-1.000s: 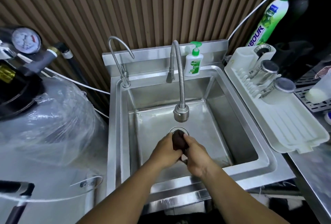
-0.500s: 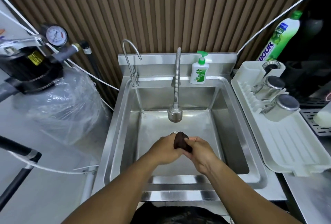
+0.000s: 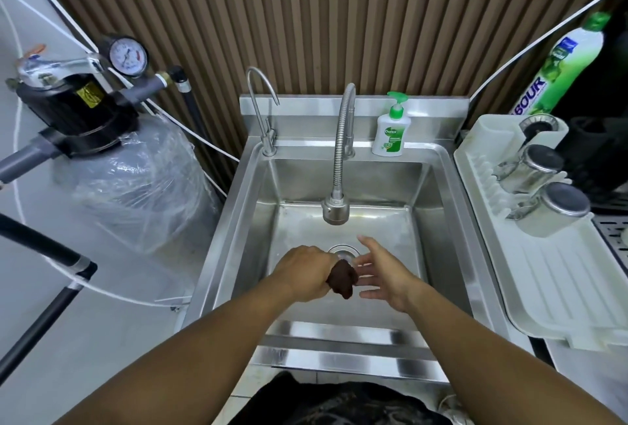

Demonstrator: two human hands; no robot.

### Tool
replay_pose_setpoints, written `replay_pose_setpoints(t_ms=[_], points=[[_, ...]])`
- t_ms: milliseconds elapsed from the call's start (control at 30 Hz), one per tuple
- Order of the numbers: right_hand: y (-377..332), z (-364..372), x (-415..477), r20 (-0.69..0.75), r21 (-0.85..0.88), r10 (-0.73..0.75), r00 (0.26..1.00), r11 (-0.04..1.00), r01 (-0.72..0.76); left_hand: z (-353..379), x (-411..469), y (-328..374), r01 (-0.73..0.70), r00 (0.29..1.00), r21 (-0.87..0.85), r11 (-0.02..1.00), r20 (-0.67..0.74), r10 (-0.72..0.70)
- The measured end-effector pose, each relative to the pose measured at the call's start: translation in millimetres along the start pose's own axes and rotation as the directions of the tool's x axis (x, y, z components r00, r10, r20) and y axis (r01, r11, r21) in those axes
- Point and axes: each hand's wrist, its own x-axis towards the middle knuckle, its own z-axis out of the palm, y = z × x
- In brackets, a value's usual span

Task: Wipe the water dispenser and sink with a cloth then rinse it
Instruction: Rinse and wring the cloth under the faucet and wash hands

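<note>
The person's left hand (image 3: 302,271) grips a wadded dark-brown cloth (image 3: 343,278), fingers curled round it. The right hand (image 3: 384,275) is spread wide, fingers straight, holding nothing, just beside the cloth. The cloth sits above the near edge of the round metal drain (image 3: 344,250) in the rectangular stainless steel sink (image 3: 231,220). The ribbed steel faucet (image 3: 338,159) hangs behind the drain. A white-and-green soap pump bottle (image 3: 389,132) stands farther behind the drain, to its right.
</note>
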Motion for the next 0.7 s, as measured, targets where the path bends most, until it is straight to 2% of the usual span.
replay_pose_setpoints(t_ms=[67,133,233,333,400,500,700], points=[[-4,0,6,0.229,0.022,0.073,0.971,0.997,-0.08,-4,3,2,-0.087,0.996,0.039,0.995,0.016,0.086],[-5,5,8,0.421,-0.005,0.136,0.897,0.989,-0.147,-7,6,8,-0.138,0.989,0.055,0.989,0.063,0.135],[-2,15,9,0.547,-0.04,0.212,0.81,0.973,-0.228,-10,13,15,-0.099,0.988,0.026,0.995,0.122,0.095],[3,16,13,0.636,-0.036,0.197,0.746,0.973,-0.227,-5,19,9,-0.126,0.984,0.079,0.989,0.135,0.114],[4,18,13,0.64,-0.095,0.191,0.745,0.981,-0.17,-3,20,3,-0.165,0.981,0.188,0.968,0.134,0.142],[2,24,15,0.553,-0.291,0.207,0.807,0.956,-0.045,1,21,1,-0.204,0.974,0.29,0.935,0.152,0.165],[-2,25,23,0.367,-0.47,0.132,0.921,0.881,0.061,4,29,6,-0.083,0.986,0.238,0.968,0.161,0.045]])
